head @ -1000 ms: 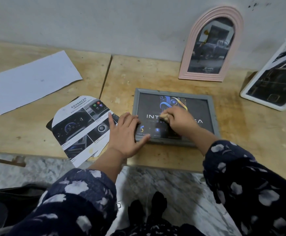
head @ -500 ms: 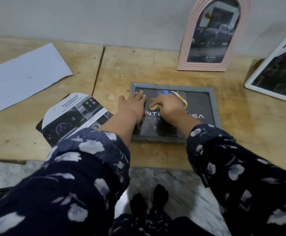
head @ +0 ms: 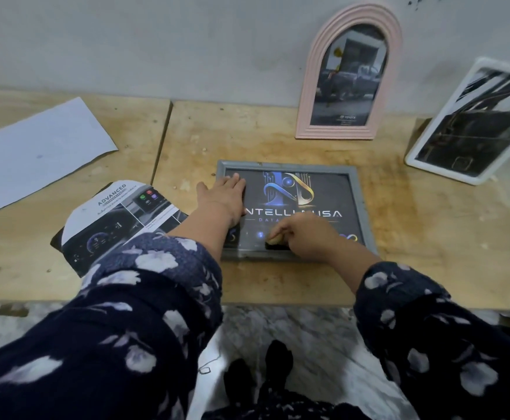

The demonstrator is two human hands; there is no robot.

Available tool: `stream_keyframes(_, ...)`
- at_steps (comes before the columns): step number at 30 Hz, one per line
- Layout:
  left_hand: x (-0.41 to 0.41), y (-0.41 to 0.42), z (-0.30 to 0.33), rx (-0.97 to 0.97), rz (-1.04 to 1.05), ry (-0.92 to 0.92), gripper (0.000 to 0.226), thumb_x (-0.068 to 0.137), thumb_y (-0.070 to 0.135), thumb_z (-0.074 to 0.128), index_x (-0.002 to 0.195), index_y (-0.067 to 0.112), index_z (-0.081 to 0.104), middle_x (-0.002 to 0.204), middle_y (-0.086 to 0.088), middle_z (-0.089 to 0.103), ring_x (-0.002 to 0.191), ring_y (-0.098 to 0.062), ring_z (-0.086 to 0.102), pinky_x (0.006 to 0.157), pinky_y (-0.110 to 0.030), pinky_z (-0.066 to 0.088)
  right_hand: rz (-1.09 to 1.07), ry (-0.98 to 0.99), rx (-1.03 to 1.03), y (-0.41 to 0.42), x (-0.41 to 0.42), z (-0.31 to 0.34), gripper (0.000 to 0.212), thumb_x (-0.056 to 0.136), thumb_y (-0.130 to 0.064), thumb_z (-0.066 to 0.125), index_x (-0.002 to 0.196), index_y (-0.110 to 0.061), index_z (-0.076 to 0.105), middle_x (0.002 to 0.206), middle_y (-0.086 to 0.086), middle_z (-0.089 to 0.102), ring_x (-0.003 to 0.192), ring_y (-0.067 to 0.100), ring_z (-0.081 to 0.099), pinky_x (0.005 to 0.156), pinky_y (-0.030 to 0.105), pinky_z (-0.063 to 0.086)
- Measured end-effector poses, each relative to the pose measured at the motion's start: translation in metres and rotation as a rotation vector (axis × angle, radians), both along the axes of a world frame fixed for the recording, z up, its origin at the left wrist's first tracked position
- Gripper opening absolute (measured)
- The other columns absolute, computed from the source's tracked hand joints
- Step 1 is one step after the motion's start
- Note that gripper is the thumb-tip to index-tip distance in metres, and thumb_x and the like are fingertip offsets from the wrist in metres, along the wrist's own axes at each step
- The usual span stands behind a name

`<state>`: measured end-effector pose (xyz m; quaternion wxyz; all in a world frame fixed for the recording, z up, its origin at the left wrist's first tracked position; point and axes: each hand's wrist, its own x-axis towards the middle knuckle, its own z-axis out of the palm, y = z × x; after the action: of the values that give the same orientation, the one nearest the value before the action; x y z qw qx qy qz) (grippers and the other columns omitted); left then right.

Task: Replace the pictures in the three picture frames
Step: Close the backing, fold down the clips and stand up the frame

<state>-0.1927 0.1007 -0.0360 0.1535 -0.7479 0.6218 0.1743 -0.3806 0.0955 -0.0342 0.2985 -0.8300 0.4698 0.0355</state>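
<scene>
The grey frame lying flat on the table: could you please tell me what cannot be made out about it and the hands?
- Grey frame, head view: lettering mid-word and lower corners covered by the hands.
- Right hand: pinches something small and tan; too small to identify.
- Left hand: flat on the glass; what is beneath is hidden.
- White frame: cut off by the right edge.

A plain home or small workshop corner is showing here: a stained plywood table (head: 278, 140) is sitting against a scuffed grey wall (head: 156, 40), marble-patterned flooring (head: 308, 328) is lying below, with picture frames and printed sheets
</scene>
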Motion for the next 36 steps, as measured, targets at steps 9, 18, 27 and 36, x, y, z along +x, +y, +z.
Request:
stream_keyframes(9,-0.019,-0.004,0.002,0.092,0.002,-0.047,0.072,0.095,0.054,0.037,0.151,0.041,-0.007,0.162,-0.003,-0.012,0.149,-0.022,-0.005,0.113,-0.058,0.012,-0.217,-0.031,-0.209,-0.083,0.036,-0.002,0.036,0.087,-0.003,0.052,0.109,-0.024,0.07,0.114,0.002,0.069,0.106,0.026,0.062,0.082,0.028,0.044)
stream_keyframes(18,-0.023,-0.007,0.003,0.106,0.02,-0.072,0.076,0.095,0.058,0.041,0.151,0.042,-0.006,0.162,-0.003,-0.009,0.149,-0.022,-0.005,0.112,-0.061,0.009,-0.072,-0.143,-0.198,-0.041,0.009,-0.028,0.031,0.083,-0.002,0.055,0.099,-0.021,0.075,0.107,0.005,0.067,0.11,0.029,0.054,0.088,0.036,0.045)
stream_keyframes(27,-0.022,-0.004,0.003,0.09,0.041,-0.011,0.074,0.095,0.059,0.04,0.151,0.042,-0.005,0.162,-0.001,-0.011,0.149,-0.021,-0.007,0.113,-0.062,0.008,0.043,-0.131,-0.168,0.003,-0.022,-0.031,0.047,0.077,0.009,0.049,0.089,-0.029,0.076,0.096,-0.007,0.07,0.097,0.022,0.06,0.082,0.035,0.05)
stream_keyframes(36,-0.031,-0.01,0.011,0.032,0.028,0.016,0.096,0.09,0.047,0.056,0.153,0.027,-0.014,0.162,-0.005,-0.006,0.149,-0.022,-0.005,0.112,-0.064,-0.002,-0.182,-0.026,-0.087,-0.043,-0.049,0.015,0.042,0.076,0.005,0.044,0.083,-0.024,0.073,0.095,-0.003,0.069,0.092,0.019,0.061,0.076,0.027,0.048)
